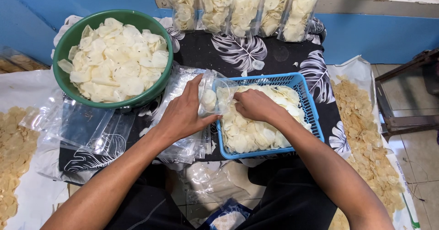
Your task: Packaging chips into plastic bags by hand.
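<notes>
My left hand (183, 116) has its fingers closed around a small clear bag (215, 95), thumb on the near side and fingers on the far side, pinching it so the mouth faces three o'clock. A few pale chips already sit in the bottom of the bag. My right hand (256, 105) lies knuckles-up in the blue basket (304, 90), fingers curled down into the heap of chips (256, 134) just beside the bag's mouth; I cannot tell how many chips it has gathered, since the fingertips are hidden under the hand.

The bag hangs over the basket's nine o'clock rim, touching it or nearly so. At ten o'clock from my hands stands a green bowl (68, 38) heaped with more chips. A stack of empty clear bags (183, 143) lies under my left wrist on a black cloth with white leaves (242, 52). At twelve o'clock, a row of filled bags (242, 8) leans against the wall.

To do this step well, I judge the bag's mouth should stay wide and low over the basket, so anything that slips falls back in. Small loose handfuls would suit; these chips look thin and likely to snap if squeezed or forced past the rim.
</notes>
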